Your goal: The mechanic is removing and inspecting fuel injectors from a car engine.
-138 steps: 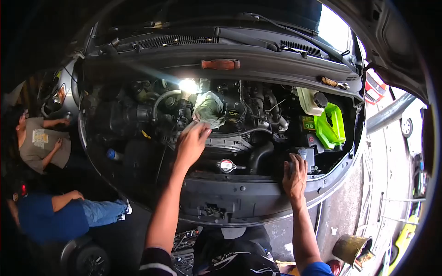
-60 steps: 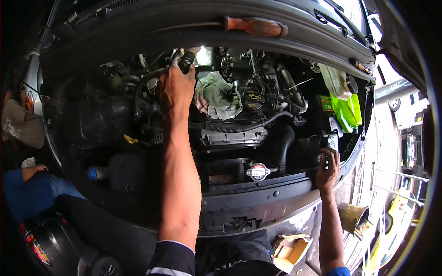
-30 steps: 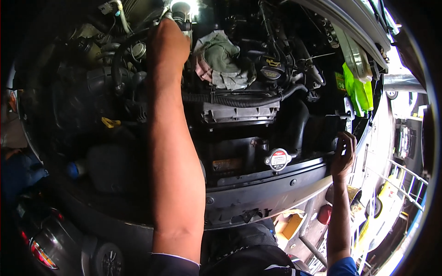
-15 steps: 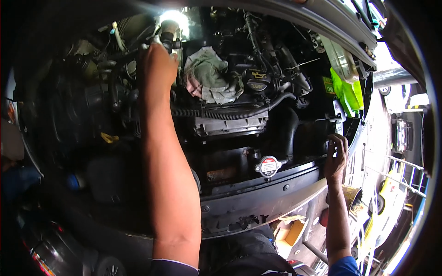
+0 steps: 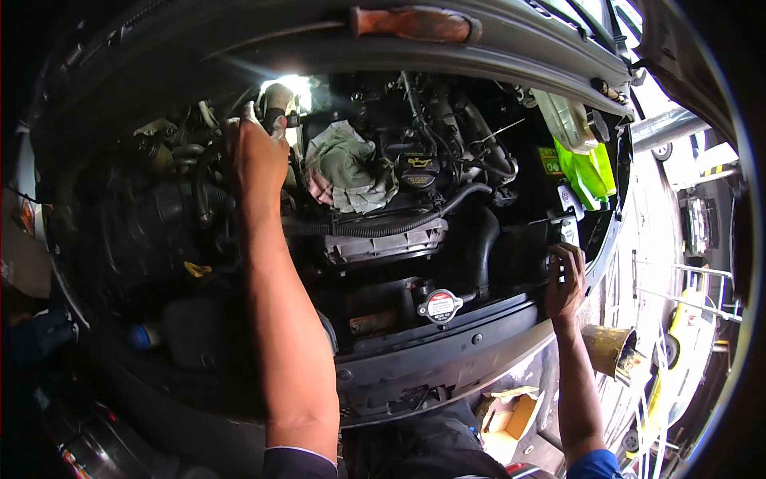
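Observation:
My left hand [image 5: 259,156] reaches deep into the left side of the engine bay. Its fingers are closed around a lit flashlight [image 5: 278,99], whose glare washes out the parts beyond. To the right of that hand, a crumpled grey-green rag [image 5: 349,168] lies on top of the engine. Beside the rag is a black oil filler cap [image 5: 419,169]. My right hand [image 5: 566,283] rests at the right end of the front crossmember [image 5: 495,326], its fingers bent but apart, with nothing visible in them. A silver radiator cap [image 5: 440,306] lies between my two forearms.
Along the raised hood's edge lies a screwdriver with a worn orange-brown handle [image 5: 415,25]. A bright green bag or cloth [image 5: 589,172] hangs by a translucent reservoir [image 5: 565,120] at right. Below are an open cardboard box [image 5: 511,421] and a rusty can [image 5: 606,349].
The view has tilted up, bringing the hood's edge and screwdriver into sight. My left hand still grips the flashlight, and my right hand stays at the front edge.

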